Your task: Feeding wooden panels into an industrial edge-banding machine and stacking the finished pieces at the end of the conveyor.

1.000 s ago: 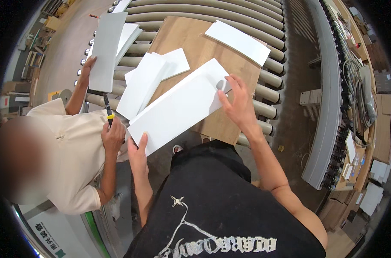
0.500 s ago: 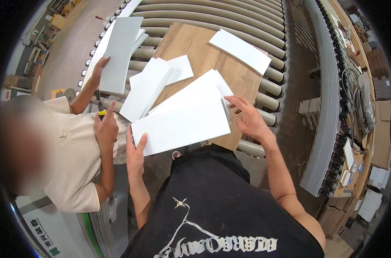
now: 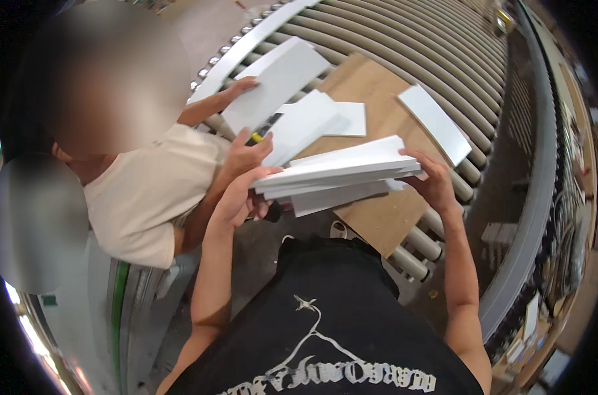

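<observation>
Between my two hands is a stack of white boards (image 3: 338,164), lifted and tilted so that its long edges face me. My left hand (image 3: 238,197) grips its left end, thumb on top and fingers beneath. Around the right end my right hand (image 3: 434,179) is closed. Another white board (image 3: 338,197) shows below the stack; whether it is held with it I cannot tell. Underneath lies a wood-grain board (image 3: 381,227). To the left, a co-worker's hand (image 3: 241,89) holds a white board (image 3: 276,82), and the other hand (image 3: 246,155) holds a yellow-and-black knife (image 3: 258,137).
The wood-grain board rests on a roller conveyor (image 3: 404,39). More white boards (image 3: 309,125) lie on it beside the co-worker, and a single white board (image 3: 434,125) lies at its right edge. A grey metal rail (image 3: 542,217) runs along the right.
My right hand, apart from the boards before, has closed on the stack's right end. The stack is lifted and tilted edge-on. The co-worker's board has tipped rightward. The whole view has shifted.
</observation>
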Motion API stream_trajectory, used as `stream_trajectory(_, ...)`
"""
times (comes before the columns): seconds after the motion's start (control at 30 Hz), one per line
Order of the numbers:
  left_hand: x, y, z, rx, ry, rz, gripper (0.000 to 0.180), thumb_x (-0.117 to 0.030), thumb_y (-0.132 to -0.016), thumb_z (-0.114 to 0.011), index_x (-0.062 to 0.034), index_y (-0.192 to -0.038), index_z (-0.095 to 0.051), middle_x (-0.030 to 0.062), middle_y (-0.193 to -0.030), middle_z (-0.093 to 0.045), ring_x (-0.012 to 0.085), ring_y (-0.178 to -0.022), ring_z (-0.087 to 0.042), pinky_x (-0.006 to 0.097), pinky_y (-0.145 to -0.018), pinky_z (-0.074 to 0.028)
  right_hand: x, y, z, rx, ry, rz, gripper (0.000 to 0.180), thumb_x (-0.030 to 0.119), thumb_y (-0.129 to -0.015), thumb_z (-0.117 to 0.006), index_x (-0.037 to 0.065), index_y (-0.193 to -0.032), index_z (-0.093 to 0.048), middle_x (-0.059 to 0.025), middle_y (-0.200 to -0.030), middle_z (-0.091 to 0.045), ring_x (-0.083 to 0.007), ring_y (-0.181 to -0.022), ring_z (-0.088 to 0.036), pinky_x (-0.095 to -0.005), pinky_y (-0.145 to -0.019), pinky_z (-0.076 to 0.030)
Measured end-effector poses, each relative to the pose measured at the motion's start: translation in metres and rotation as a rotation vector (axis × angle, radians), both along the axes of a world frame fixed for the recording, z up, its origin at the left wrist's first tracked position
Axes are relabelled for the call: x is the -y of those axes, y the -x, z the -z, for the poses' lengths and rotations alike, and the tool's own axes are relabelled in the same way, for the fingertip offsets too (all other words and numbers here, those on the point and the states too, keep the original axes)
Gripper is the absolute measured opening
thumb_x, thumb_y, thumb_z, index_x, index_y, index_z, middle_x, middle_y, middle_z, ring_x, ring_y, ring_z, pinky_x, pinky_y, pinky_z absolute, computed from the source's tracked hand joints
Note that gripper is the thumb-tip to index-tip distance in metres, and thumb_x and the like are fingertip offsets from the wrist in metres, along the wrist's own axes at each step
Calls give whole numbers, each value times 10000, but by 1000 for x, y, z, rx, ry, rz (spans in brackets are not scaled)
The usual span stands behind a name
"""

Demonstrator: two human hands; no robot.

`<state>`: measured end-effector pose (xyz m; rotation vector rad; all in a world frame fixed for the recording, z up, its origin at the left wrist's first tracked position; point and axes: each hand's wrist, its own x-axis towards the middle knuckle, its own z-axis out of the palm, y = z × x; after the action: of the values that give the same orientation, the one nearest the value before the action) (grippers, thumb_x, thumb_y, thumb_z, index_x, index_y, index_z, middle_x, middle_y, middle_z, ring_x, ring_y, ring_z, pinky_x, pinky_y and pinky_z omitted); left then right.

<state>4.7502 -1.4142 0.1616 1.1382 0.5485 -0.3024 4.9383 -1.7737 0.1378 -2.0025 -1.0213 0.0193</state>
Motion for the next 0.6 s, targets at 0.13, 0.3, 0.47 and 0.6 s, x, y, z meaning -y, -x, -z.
stream_trajectory(0.13,-5,7,-4,-13,-65,-110,601,-532,-923,-499,-23,-1239,-545,70,-622,-556,141,-347,-496,231,-325,-386,-6,7,-8,-66,83,-10,430,105,-743,-782,32,-1133,-618,-127,-1035,-676,-275,-974,-646,-373,-820,-503)
stream_trajectory(0.3,8,8,4,30,-145,-213,674,-518,-927,-517,-188,-1471,-295,83,-629,-548,129,-387,-512,229,-351,-439,-23,9,2,-211,125,185,519,275,-771,-788,51,-1194,-587,-131,-983,-682,-216,-943,-647,-357,-806,-498)
stream_trajectory(0.47,-4,3,12,69,-83,-145,677,-429,-920,-583,-241,-1489,-267,64,-639,-552,113,-433,-542,223,-386,-462,-33,2,32,-449,32,221,561,371,-833,-719,-6,-1216,-558,-173,-1019,-674,-249,-961,-643,-365,-834,-498)
stream_trajectory(0.6,-5,-6,19,52,-243,-130,620,-286,-862,-704,-112,-1377,-404,63,-630,-563,119,-443,-565,221,-377,-456,-40,0,29,-504,49,240,608,426,-833,-701,-22,-1218,-558,-206,-1060,-661,-269,-994,-641,-383,-868,-491)
